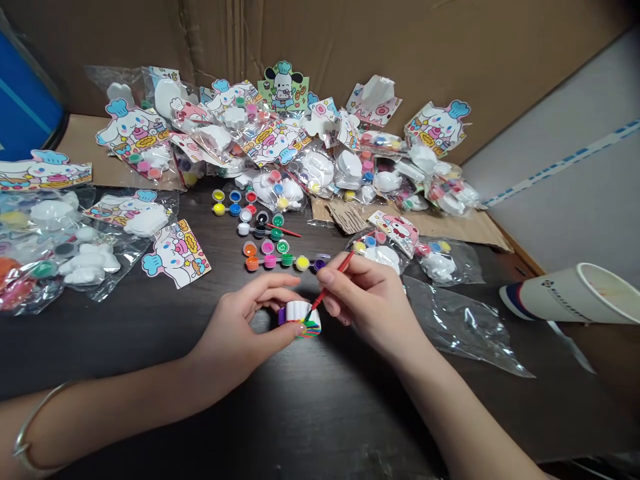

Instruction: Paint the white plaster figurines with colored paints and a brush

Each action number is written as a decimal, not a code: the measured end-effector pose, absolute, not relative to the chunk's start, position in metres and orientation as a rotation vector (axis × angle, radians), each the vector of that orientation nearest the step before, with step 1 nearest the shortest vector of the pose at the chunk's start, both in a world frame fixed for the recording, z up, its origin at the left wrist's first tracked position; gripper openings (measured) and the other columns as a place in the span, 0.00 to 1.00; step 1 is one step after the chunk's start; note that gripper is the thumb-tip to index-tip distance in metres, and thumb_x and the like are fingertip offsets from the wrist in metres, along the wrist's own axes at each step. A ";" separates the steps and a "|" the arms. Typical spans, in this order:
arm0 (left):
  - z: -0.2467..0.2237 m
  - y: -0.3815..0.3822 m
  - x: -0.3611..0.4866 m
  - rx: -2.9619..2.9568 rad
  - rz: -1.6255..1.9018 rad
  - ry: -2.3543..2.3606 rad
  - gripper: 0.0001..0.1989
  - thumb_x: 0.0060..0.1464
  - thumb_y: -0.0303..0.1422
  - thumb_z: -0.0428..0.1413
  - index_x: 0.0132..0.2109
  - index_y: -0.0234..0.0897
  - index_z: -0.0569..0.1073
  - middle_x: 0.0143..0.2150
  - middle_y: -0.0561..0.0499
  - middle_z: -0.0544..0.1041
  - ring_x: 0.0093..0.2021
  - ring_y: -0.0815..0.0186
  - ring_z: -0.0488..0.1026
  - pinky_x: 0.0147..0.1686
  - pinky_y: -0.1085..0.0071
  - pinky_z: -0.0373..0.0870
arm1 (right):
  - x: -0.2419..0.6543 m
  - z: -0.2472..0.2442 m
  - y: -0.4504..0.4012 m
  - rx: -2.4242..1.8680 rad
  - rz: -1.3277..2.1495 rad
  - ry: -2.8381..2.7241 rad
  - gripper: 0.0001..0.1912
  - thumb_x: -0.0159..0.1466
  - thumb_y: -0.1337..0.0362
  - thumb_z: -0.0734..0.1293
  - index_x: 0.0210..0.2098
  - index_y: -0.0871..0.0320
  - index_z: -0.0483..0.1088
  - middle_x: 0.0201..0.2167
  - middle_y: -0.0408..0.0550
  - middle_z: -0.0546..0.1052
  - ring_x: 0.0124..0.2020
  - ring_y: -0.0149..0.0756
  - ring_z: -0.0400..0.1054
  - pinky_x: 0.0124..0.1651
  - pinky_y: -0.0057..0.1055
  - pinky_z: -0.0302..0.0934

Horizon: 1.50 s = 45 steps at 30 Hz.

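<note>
Between the thumb and fingers of my left hand [245,320] is a small white plaster figurine [299,311]. Its left end is purple, and green, yellow, red and blue paint marks its right side. My right hand [365,297] pinches a thin red paintbrush [330,285], its tip touching the green patch on the figurine. Just beyond my hands sit strips of small open paint pots: one with orange, pink, green, yellow and purple [285,262], one with white, black and green [260,231], and one with yellow, blue and red [235,208]. A second red brush [284,230] lies by the middle strip.
Many clear bags of white figurines and paints [315,170] are heaped along the cardboard at the back. More bags [55,247] lie at left, near a printed card [177,255]. At right are a flattened plastic bag [463,327] and a tilted paper cup [565,293].
</note>
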<state>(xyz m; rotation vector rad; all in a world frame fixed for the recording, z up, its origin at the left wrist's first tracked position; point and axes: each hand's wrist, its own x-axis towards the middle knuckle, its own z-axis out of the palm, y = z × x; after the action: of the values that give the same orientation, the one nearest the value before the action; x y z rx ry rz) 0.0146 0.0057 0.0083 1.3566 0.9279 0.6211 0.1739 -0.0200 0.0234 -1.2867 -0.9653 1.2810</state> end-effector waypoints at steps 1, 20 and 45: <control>0.008 0.006 0.015 1.355 0.619 0.926 0.17 0.42 0.27 0.59 0.43 0.39 0.71 0.36 0.53 0.81 0.41 0.65 0.77 0.46 0.68 0.69 | 0.174 0.023 -0.020 -1.288 1.278 -0.968 0.23 0.48 0.47 0.73 0.19 0.59 0.63 0.09 0.37 0.65 0.11 0.21 0.52 0.14 0.21 0.45; 0.006 0.006 0.014 1.387 0.623 0.913 0.17 0.43 0.26 0.59 0.44 0.39 0.72 0.36 0.53 0.82 0.42 0.64 0.77 0.48 0.67 0.68 | 0.176 0.022 -0.019 -1.288 1.250 -0.981 0.24 0.49 0.46 0.73 0.19 0.59 0.63 0.09 0.37 0.64 0.11 0.21 0.52 0.14 0.20 0.45; 0.008 0.005 0.015 1.343 0.624 0.914 0.17 0.41 0.27 0.61 0.42 0.40 0.72 0.35 0.53 0.81 0.41 0.64 0.77 0.47 0.68 0.69 | 0.180 0.018 -0.018 -1.248 1.187 -0.923 0.22 0.49 0.47 0.74 0.21 0.58 0.64 0.11 0.36 0.64 0.12 0.22 0.54 0.15 0.22 0.45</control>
<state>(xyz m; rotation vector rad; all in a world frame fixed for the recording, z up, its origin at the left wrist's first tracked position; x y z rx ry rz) 0.0149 0.0052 0.0084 1.3426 0.9135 0.6241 0.1796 -0.0178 0.0178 -1.2477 -0.9232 1.1869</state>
